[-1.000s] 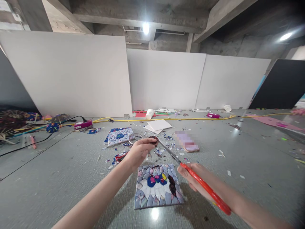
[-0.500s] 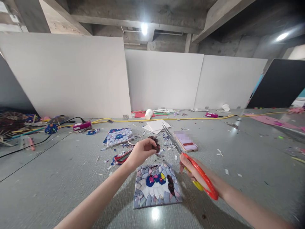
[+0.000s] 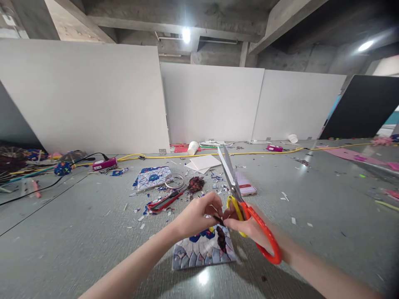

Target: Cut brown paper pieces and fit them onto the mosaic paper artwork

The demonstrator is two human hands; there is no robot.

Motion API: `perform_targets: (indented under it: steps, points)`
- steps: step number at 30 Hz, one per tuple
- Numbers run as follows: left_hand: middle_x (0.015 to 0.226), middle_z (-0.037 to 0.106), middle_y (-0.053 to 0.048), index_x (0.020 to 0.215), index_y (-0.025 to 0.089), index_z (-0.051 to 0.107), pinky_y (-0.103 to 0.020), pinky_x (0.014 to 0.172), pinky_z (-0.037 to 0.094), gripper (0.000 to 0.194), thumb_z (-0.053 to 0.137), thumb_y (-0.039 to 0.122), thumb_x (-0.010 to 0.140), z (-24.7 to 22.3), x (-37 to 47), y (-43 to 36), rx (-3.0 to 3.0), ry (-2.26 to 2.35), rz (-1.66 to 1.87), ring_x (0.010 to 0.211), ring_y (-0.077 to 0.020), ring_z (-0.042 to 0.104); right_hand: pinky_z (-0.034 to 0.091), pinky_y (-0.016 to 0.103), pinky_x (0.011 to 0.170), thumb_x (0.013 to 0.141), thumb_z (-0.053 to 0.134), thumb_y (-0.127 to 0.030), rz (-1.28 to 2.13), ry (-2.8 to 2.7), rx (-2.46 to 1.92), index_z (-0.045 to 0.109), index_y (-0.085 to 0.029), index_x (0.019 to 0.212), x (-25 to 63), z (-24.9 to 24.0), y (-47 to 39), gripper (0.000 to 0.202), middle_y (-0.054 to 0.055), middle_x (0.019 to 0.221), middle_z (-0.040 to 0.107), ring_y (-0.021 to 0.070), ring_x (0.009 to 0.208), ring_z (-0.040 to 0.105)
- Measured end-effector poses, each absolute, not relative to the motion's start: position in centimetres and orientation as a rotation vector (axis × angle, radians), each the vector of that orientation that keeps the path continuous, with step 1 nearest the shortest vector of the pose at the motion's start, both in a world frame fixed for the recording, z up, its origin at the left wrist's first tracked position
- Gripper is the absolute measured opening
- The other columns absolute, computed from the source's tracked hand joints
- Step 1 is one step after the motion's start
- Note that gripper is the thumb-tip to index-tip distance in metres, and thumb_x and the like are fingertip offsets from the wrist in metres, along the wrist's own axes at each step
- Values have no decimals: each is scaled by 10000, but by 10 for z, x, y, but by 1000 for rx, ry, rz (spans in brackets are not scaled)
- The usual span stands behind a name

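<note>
My left hand [image 3: 199,211] is closed in a pinch on a small dark brown scrap [image 3: 219,220] above the far edge of a square mosaic panel [image 3: 199,257]. The panel lies flat, covered in grey-blue fabric-like pieces with a colourful motif and a dark brown patch at its right. My right hand [image 3: 249,226] holds scissors [image 3: 232,178] with red and yellow handles, blades pointing up and away and slightly parted. Its fingertips meet the left ones at the scrap. Beyond the hands lie a crumpled dark brown clump [image 3: 195,185] and a red utility knife [image 3: 165,202].
A tape roll [image 3: 174,181], a second mosaic panel [image 3: 152,178], white squares [image 3: 204,162] and a phone [image 3: 247,185] lie ahead, among small scraps. A yellow cable [image 3: 212,155] crosses the table before white partitions [image 3: 215,104]. A paper cup [image 3: 193,148] lies tipped over.
My left hand has left the brown clump on the table and come back over the panel with a small scrap. My right hand has moved left to meet it, and the scissors have swung more upright.
</note>
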State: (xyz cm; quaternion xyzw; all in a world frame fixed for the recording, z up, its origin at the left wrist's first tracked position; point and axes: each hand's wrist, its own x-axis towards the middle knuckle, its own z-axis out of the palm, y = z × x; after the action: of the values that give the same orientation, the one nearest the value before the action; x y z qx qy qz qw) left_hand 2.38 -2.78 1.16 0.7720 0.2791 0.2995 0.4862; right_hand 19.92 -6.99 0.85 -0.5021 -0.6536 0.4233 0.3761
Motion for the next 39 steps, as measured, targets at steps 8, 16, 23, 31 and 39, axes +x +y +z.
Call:
perform_targets:
  steps: [8, 16, 23, 31, 39]
  points:
    - [663, 585, 8, 744, 166, 550, -223, 534, 371, 163, 561, 90, 600, -3, 33, -25, 1755, 783, 697, 612, -127, 545, 430, 261, 613, 685, 592, -265, 969, -1723, -1278, 481, -184, 769, 199, 2, -70, 161, -4, 724, 576, 132, 663, 558]
    - [648, 540, 47, 725, 180, 445, -211, 553, 390, 222, 602, 93, 594, 2, 31, -25, 1663, 735, 731, 595, -97, 535, 419, 257, 618, 711, 551, -246, 873, -1638, -1309, 462, -190, 716, 199, -2, -67, 105, -15, 681, 555, 135, 644, 543]
    - [702, 620, -4, 771, 159, 623, -223, 611, 419, 145, 515, 125, 681, 6, 29, -27, 1857, 794, 661, 645, -120, 564, 429, 260, 619, 714, 530, -227, 861, -1603, -1313, 465, -201, 735, 198, -3, -68, 73, -12, 697, 548, 136, 642, 544]
    - [672, 586, -8, 670, 148, 565, -237, 647, 426, 17, 576, 159, 665, 1, 38, -32, 1684, 800, 860, 668, -128, 564, 422, 244, 558, 698, 540, -236, 856, -1612, -1304, 444, -196, 723, 196, -1, -70, 107, -17, 660, 541, 129, 601, 539]
    - [657, 575, 23, 699, 173, 429, -226, 612, 427, 285, 681, 143, 569, -11, 47, -34, 1309, 800, 1017, 606, -100, 565, 441, 242, 586, 705, 536, -254, 804, -1599, -1264, 427, -199, 727, 191, 1, -76, 124, -18, 676, 537, 120, 592, 536]
